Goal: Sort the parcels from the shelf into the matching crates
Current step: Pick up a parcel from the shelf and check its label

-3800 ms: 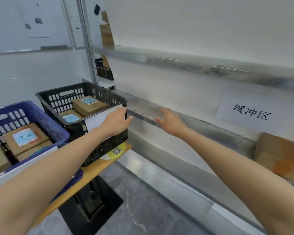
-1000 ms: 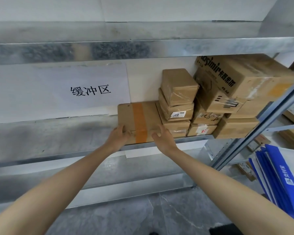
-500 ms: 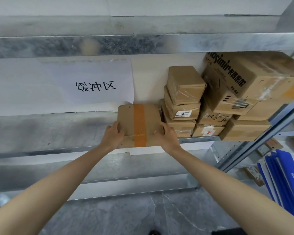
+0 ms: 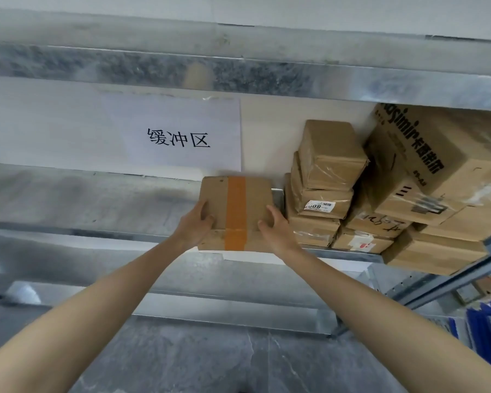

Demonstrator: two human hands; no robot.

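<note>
parcel: brown cardboard, orange tape

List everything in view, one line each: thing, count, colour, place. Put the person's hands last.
taped parcel: one, brown with an orange tape strip, at the shelf's front edge
other parcels: at least six, brown, piled on the shelf right of the taped parcel
printed carton: one, brown with black print, top right of the pile
shelf: one, grey metal, across the view
paper sign: one, white with black characters, on the wall behind the shelf
blue sheets: count unclear, blue, lower right
floor: grey, below
left hand: grips the taped parcel's left side
right hand: grips its right side
</note>
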